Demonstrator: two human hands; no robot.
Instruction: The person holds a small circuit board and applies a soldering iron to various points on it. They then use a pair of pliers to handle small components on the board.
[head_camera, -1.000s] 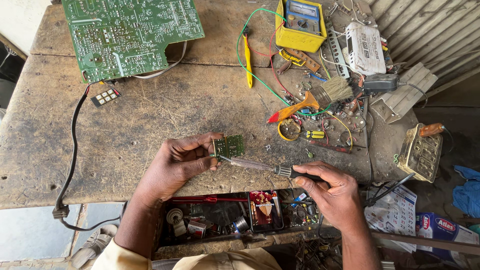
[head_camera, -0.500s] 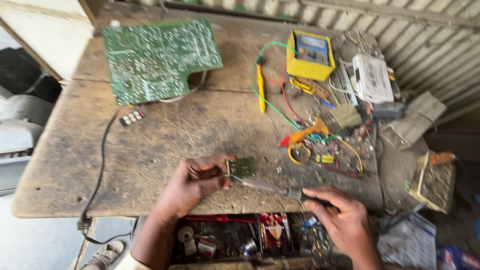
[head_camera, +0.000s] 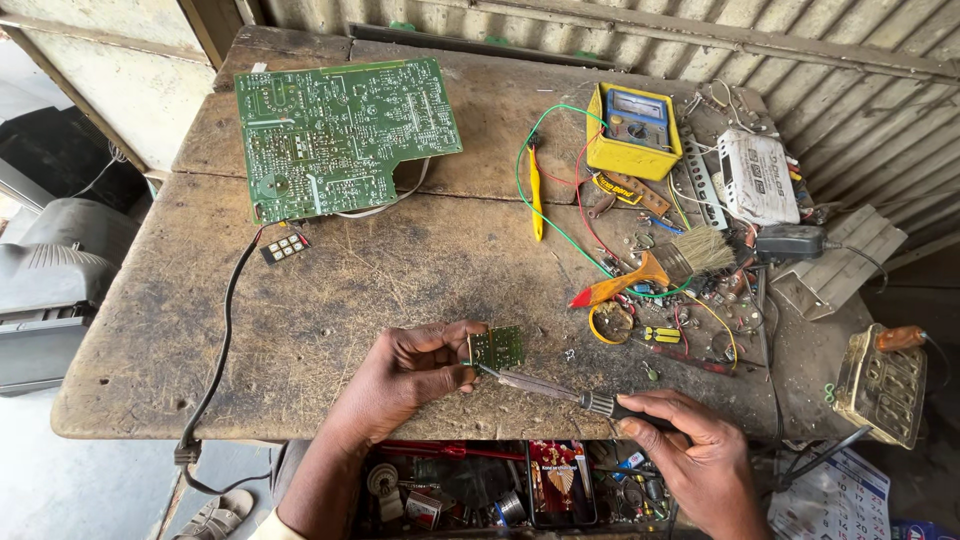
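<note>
The left hand (head_camera: 405, 380) pinches a small green board (head_camera: 496, 347) between thumb and fingers, holding it up on its edge near the front edge of the wooden table (head_camera: 330, 300). The right hand (head_camera: 690, 460) is closed around the dark handle of a soldering iron (head_camera: 560, 392), and the iron's thin tip touches the bottom of the small board. The right hand hangs past the front edge of the table, over an open drawer (head_camera: 500, 485) full of little parts. The middle and left of the table are mostly bare wood, so there is lots of room there. A big green circuit board (head_camera: 340, 135) lies flat at the back left, with one corner close to the table's left edge. A black cable (head_camera: 225, 330) runs from it and drops off the front edge. The right side is crowded. A yellow meter (head_camera: 635, 130) sits at the back, a white box (head_camera: 757, 175) with dark print lies beside it, and a brush with an orange handle (head_camera: 650, 270) lies among coloured wires. A switch box (head_camera: 880, 385) sits at the far right, beside the table's edge. A printed paper sheet (head_camera: 835, 500) lies low down at the right.
</note>
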